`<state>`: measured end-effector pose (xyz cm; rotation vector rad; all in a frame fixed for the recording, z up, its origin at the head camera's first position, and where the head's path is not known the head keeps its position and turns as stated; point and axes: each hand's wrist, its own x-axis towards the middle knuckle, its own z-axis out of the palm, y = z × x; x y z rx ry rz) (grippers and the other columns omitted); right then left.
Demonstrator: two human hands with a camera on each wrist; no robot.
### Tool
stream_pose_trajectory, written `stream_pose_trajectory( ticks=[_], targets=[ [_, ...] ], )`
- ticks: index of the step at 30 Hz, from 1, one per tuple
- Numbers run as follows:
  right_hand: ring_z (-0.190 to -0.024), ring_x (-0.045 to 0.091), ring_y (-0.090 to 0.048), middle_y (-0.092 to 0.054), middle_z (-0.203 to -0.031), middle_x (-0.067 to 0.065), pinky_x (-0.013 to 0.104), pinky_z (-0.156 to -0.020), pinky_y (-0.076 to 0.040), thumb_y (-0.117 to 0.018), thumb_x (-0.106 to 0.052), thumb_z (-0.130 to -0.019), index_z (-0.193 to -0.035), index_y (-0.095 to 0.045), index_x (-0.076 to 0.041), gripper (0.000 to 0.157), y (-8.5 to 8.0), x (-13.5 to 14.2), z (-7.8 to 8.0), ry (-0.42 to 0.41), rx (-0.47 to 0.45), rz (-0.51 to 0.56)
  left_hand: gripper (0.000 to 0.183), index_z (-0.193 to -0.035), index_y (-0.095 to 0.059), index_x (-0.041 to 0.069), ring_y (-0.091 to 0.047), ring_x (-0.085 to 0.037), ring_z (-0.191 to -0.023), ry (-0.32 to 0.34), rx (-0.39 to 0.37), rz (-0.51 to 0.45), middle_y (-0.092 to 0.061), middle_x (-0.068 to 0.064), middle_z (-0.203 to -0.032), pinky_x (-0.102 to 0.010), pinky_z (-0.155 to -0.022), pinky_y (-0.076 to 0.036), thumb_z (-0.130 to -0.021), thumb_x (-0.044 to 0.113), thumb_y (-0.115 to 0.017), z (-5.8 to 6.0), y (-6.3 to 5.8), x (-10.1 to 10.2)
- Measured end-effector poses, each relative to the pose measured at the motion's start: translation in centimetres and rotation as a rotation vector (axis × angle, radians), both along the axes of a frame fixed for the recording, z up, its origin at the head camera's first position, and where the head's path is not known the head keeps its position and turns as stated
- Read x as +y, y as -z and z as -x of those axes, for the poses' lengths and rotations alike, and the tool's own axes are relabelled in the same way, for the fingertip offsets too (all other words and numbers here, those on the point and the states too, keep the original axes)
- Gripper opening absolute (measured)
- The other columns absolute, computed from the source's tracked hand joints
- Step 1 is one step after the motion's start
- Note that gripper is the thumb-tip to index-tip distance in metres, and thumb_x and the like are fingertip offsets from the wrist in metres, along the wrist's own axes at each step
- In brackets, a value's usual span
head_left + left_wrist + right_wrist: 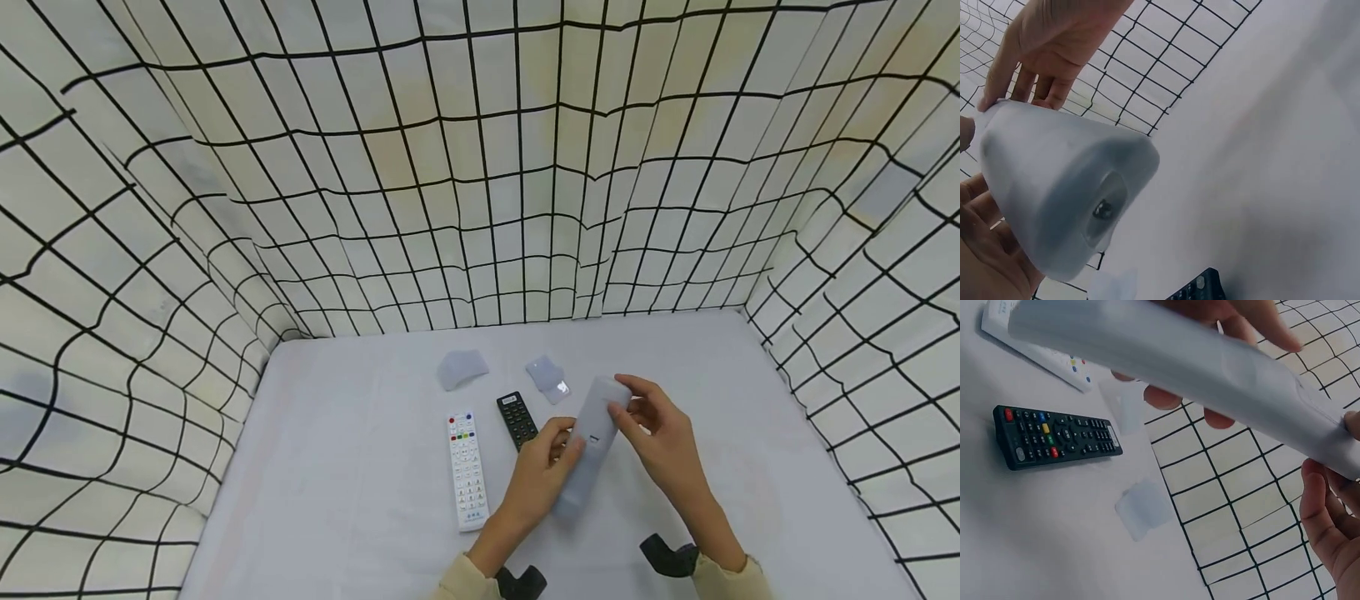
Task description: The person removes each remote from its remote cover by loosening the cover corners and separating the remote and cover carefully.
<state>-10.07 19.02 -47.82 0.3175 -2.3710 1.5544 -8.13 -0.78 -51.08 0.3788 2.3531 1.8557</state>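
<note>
A pale grey remote control point(588, 457) is held up tilted above the table, its back showing with a small dark mark. My left hand point(534, 479) grips it along its left side, thumb on the back and fingers underneath. Near its far end, my right hand point(666, 440) pinches it between thumb and fingers. The left wrist view shows the near end of the remote point(1060, 175), where a small dark bulb sits in a recess. Its button side is hidden in the head view.
Left of the hands lie a white remote point(468, 471) and a black remote point(517, 419), buttons up. Behind them are a translucent plastic piece point(461, 368) and a clear small packet point(546, 375). Black-lined netting point(465, 175) over pale cloth encloses the table's back and sides.
</note>
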Motion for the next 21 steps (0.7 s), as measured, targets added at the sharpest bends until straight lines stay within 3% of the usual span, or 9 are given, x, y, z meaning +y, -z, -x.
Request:
stream_pose_trajectory(
  ticks=[3,8,13,16,18,21],
  targets=[
    [-0.09,0.001,-0.065,-0.069,-0.119,0.007,0.009,-0.079,-0.053,-0.075,0.001,-0.093,-0.139,-0.062,-0.01,0.048,0.4,-0.5,0.0,-0.02,0.08,-0.073,0.036,-0.135,-0.06,0.022,-0.073,-0.005,-0.09,-0.037,0.015,0.044,-0.08,-0.005,-0.111,-0.021,-0.078,-0.056,-0.107,0.043,-0.057,-0.4,-0.1,0.0],
    [-0.097,0.007,-0.064,-0.069,-0.121,0.005,0.013,-0.082,-0.053,-0.079,0.003,-0.089,-0.137,-0.063,-0.006,0.052,0.7,-1.0,0.2,-0.08,0.212,-0.2,0.04,-0.133,-0.061,0.025,-0.058,0.001,-0.071,-0.094,0.031,0.129,-0.078,0.0,-0.092,-0.019,-0.066,-0.049,-0.102,0.05,-0.063,-1.0,-0.4,-0.3],
    [-0.109,0.014,-0.062,-0.068,-0.128,0.007,0.018,-0.086,-0.053,-0.083,0.002,-0.085,-0.135,-0.065,-0.009,0.055,0.5,-0.9,0.4,-0.137,0.271,-0.276,0.041,-0.133,-0.061,0.027,-0.064,0.001,-0.078,-0.103,0.032,0.173,-0.079,0.0,-0.099,-0.021,-0.07,-0.053,-0.102,0.053,-0.062,-1.4,-0.7,-1.0],
    [-0.113,0.017,-0.062,-0.067,-0.129,0.007,0.014,-0.091,-0.05,-0.085,0.0,-0.082,-0.135,-0.066,-0.01,0.057,0.3,-0.8,0.4,-0.15,0.314,-0.338,0.042,-0.134,-0.061,0.026,-0.065,0.0,-0.079,-0.095,0.038,0.196,-0.079,-0.002,-0.101,-0.021,-0.069,-0.054,-0.102,0.053,-0.061,-1.6,-0.8,-1.4],
    [-0.114,0.02,-0.063,-0.067,-0.128,0.008,0.011,-0.096,-0.048,-0.086,-0.004,-0.084,-0.134,-0.066,-0.01,0.055,0.3,-0.7,0.4,-0.153,0.352,-0.378,0.042,-0.134,-0.061,0.026,-0.065,0.0,-0.079,-0.093,0.041,0.212,-0.079,-0.001,-0.1,-0.021,-0.069,-0.053,-0.102,0.054,-0.06,-1.7,-0.9,-1.6],
    [-0.115,0.023,-0.064,-0.067,-0.127,0.008,0.009,-0.102,-0.045,-0.078,-0.019,-0.095,-0.132,-0.067,-0.008,0.04,0.1,-0.7,0.4,-0.152,0.402,-0.426,0.042,-0.134,-0.06,0.026,-0.063,0.001,-0.075,-0.09,0.038,0.233,-0.078,0.0,-0.095,-0.02,-0.067,-0.052,-0.102,0.054,-0.06,-1.9,-1.1,-1.8]
  ],
)
